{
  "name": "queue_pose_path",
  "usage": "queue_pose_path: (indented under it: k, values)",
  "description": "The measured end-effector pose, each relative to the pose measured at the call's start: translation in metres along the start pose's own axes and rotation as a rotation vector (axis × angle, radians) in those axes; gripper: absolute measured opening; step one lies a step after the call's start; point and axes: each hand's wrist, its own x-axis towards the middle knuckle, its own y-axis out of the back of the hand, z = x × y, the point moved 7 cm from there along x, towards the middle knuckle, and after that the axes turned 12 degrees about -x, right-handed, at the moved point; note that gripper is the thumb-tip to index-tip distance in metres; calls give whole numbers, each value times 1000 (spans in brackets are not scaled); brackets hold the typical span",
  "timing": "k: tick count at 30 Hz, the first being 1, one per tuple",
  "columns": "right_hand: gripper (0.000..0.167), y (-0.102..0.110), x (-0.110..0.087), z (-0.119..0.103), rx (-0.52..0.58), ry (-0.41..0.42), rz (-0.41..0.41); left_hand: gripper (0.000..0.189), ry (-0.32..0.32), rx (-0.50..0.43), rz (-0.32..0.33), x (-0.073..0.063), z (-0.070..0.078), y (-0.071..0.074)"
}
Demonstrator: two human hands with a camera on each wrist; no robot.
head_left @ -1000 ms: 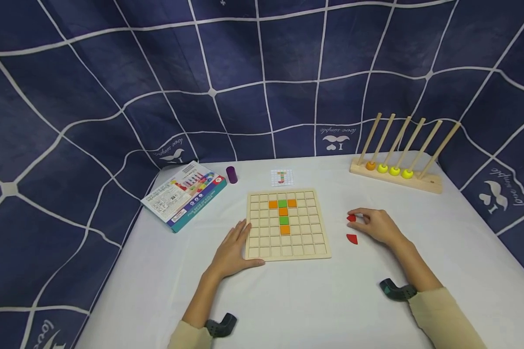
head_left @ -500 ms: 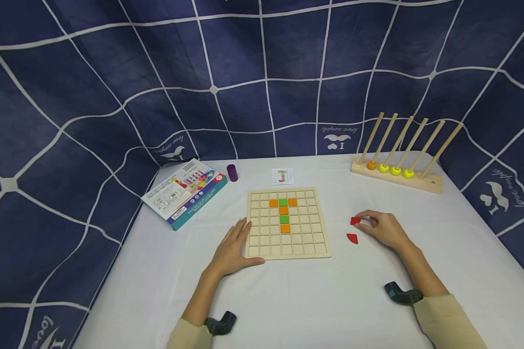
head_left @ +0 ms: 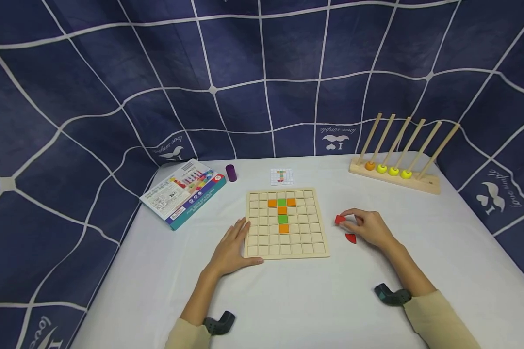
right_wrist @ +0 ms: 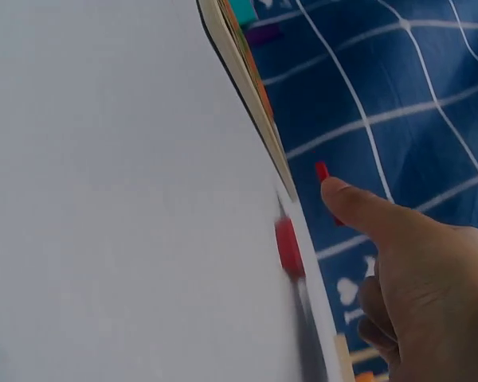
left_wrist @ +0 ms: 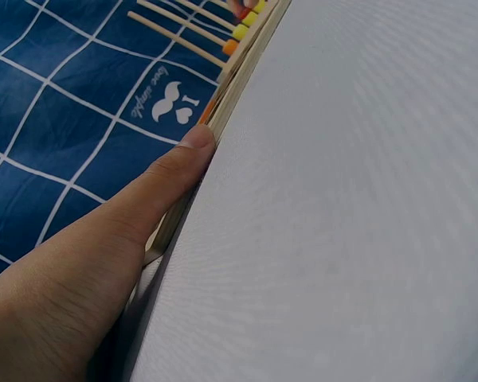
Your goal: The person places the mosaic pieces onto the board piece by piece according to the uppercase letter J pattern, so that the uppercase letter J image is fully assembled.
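My right hand (head_left: 368, 228) pinches a small red tile (head_left: 339, 219) between thumb and fingertips, to the right of the wooden grid board (head_left: 303, 237). In the right wrist view, that tile shows as a thin red edge at the thumb tip, lifted off the table. Below it on the cloth lies a red quarter-round tile (head_left: 351, 238), apart from the hand. My left hand (head_left: 229, 252) rests against the board's lower left corner, fingers along the left side and thumb by the front edge. Orange and green tiles (head_left: 283, 219) form a T shape in the board's cells.
A small pattern card (head_left: 281, 176) lies behind the board. At the back left are a purple cylinder (head_left: 231, 173) and a printed box (head_left: 183, 194). A wooden peg stand (head_left: 393, 179) with orange and yellow beads stands at the back right. A dark patterned curtain surrounds the white table.
My right hand has picked up the red tile, drawn it slightly right, then carried it left towards the board. The left hand keeps its place at the board's corner.
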Motion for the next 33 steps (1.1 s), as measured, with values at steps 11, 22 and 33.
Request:
queue_pose_path:
  k: [11, 22, 33]
  values:
    - [22, -47, 20, -87, 118, 245, -136, 115, -1, 17, 11, 1, -2, -1]
    - [24, -76, 27, -124, 63, 325, -219, 115, 0, 23, 4, 1, -1, -2]
    - [24, -81, 27, -127, 43, 348, -226, 115, -1, 24, 6, 1, -2, -2]
